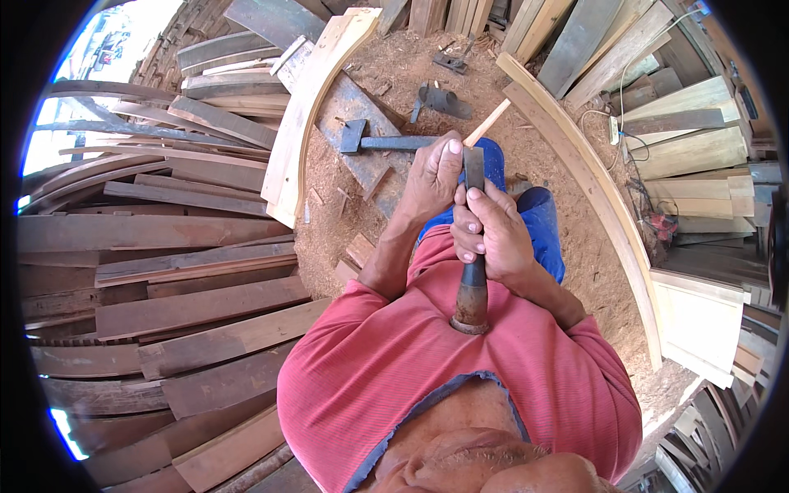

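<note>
At the centre of the view, in front of the person's red shirt, a chisel stands in line with the body, blade directed away from the chest and handle end resting against or just over the shirt. The right hand is wrapped around the chisel, fingers curled over the lower blade and upper handle, thumb laid along the blade. The left hand is folded into a fist just beside the blade tip; its thumb and fingers pinch the lower end of a pale wooden stick. The stick slants up and to the right, beyond the chisel's tip.

A hammer extends leftward from the left hand, its head over a grey-brown board. Whether the left hand also grips the hammer handle cannot be told.

Blue trousers show beyond the right hand. Sawdust covers the floor. A curved plank arcs along the right side; curved pale boards stand on the left. Stacked planks fill the left edge. A dark cylindrical object lies near the far boards.
</note>
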The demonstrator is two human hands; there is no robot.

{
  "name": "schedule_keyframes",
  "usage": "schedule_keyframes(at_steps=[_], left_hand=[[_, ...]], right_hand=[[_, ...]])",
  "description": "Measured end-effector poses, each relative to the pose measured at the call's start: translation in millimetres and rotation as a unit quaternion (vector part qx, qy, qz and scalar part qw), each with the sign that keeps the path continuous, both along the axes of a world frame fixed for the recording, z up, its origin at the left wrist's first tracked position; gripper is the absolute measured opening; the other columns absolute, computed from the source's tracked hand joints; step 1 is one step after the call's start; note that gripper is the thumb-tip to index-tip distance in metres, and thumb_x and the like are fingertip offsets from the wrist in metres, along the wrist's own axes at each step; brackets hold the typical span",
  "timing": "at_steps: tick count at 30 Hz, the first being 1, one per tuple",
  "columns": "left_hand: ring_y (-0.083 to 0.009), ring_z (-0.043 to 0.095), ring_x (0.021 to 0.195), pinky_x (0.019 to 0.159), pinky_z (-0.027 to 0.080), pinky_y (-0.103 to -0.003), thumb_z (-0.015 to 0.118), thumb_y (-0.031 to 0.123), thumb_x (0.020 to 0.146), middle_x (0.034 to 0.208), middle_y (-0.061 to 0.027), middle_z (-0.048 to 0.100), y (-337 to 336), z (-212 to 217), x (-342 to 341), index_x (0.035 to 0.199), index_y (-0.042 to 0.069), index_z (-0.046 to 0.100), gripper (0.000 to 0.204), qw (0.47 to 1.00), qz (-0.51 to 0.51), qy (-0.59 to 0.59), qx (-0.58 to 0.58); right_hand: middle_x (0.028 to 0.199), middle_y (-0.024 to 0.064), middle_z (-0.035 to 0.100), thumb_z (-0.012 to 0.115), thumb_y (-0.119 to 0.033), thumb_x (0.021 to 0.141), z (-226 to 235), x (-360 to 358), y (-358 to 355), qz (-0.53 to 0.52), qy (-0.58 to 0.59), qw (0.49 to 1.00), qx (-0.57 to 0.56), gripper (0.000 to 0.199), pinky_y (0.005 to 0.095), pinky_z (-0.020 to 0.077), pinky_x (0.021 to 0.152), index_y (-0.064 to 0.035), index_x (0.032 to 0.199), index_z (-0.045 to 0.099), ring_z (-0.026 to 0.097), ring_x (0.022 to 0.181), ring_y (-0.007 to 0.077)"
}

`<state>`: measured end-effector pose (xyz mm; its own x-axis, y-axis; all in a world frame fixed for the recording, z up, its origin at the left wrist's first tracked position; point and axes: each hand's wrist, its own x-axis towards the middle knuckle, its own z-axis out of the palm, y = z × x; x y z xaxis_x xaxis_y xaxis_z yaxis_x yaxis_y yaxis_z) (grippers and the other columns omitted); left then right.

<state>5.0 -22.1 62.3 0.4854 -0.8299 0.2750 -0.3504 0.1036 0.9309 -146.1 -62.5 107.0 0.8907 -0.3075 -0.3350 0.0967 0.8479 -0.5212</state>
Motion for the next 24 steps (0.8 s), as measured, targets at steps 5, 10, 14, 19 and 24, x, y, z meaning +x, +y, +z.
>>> schedule_keyframes(at_steps=[5,10,14,19,24], left_hand=[[-0.0314,0.042,0.057,0.056,0.038,-0.039,0.04,0.022,0.106,0.067,-0.0154,0.043,5.9,10.0,-9.3,0.08,-0.001,0.048,0.036,0.999,0.011,0.028,0.037],[-0.0317,0.044,0.057,0.054,0.038,-0.039,0.044,0.017,0.104,0.068,-0.0148,0.045,11.3,-4.3,-11.8,0.081,0.0,0.051,0.029,0.999,0.029,0.023,0.031],[-0.0279,0.047,0.062,0.058,0.042,-0.038,0.047,0.015,0.102,0.068,-0.0117,0.045,30.7,-16.6,-39.8,0.081,0.002,0.053,0.025,0.991,-0.063,-0.113,0.042],[-0.0109,0.044,0.062,0.059,0.04,-0.031,0.046,0.026,0.105,0.065,-0.0015,0.041,40.9,-34.5,-48.1,0.084,0.005,0.055,0.031,0.964,-0.005,0.254,0.074],[-0.007,0.033,0.055,0.054,0.032,-0.025,0.043,0.032,0.106,0.063,0.0035,0.039,0.9,-32.7,-5.3,0.091,0.005,0.057,0.034,0.881,-0.066,0.463,-0.078]], right_hand=[[0.067,-0.0047,0.039,0.043,-0.028,0.106,-1.0,-3.2,-0.8,-0.002,0.0,1.0,-0.024,0.02,0.0239,0.0379,0.042,-0.0084,0.104,0.049,0.034,0.045,0.0042],[0.067,-0.0039,0.039,0.043,-0.027,0.106,9.1,-2.6,-2.4,-0.004,0.011,1.0,-0.025,0.02,0.024,0.0384,0.042,-0.0079,0.104,0.048,0.035,0.045,0.0046],[0.068,-0.0018,0.041,0.043,-0.025,0.105,31.9,-17.8,-9.4,-0.084,-0.038,0.99,-0.108,0.02,0.0238,0.0384,0.043,-0.0059,0.104,0.047,0.036,0.047,0.0053],[0.071,-0.0006,0.042,0.043,-0.024,0.105,24.7,-24.1,-28.5,-0.1,0.04,0.985,-0.132,0.019,0.0233,0.0399,0.046,-0.0053,0.105,0.046,0.039,0.05,0.005],[0.072,-0.0035,0.042,0.048,-0.025,0.104,-3.9,-0.4,-38.6,-0.086,-0.028,0.996,-0.024,0.017,0.0237,0.0395,0.047,-0.0084,0.107,0.049,0.038,0.05,0.0048]])
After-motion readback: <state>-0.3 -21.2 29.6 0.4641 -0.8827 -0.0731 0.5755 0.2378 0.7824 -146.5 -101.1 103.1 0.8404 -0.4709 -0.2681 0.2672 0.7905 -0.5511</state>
